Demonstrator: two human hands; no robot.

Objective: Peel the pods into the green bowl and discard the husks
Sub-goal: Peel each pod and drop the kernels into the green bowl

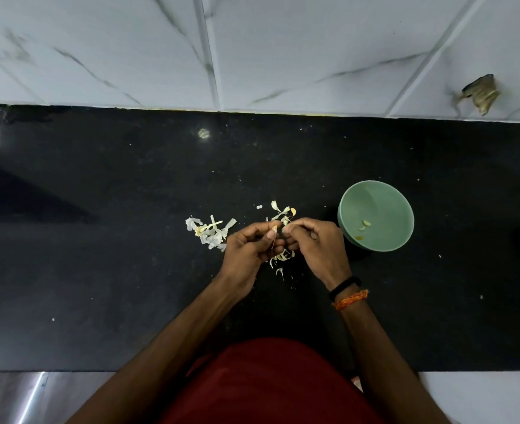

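Pale and papery, a small pod (274,229) is sitting between the two hands above the middle of the black counter (99,270). The left hand (249,249) is pinching it with curled fingers and thumb, and a thin strand is hanging down from it across the palm. The right hand (313,240) is meeting it from the other side, its fingertips curled in and pinching at the pod's skin; how much of the pod it is gripping is too small to tell.

Loose husks (211,231) are lying in a heap just to the left of the left hand, more husk scraps (283,214) are lying just beyond the knuckles, and a few curled bits (281,258) are lying under the hands.

To the right, near the right hand, the green bowl (384,197) is standing upright on the counter, holding a few peeled pieces (365,224) near its bottom.

On the right wrist, a black band (344,286) and an orange thread (350,299) are sitting side by side. A red shirt (268,384) is filling the lower edge. White marbled tiles (130,47) are running behind the counter.
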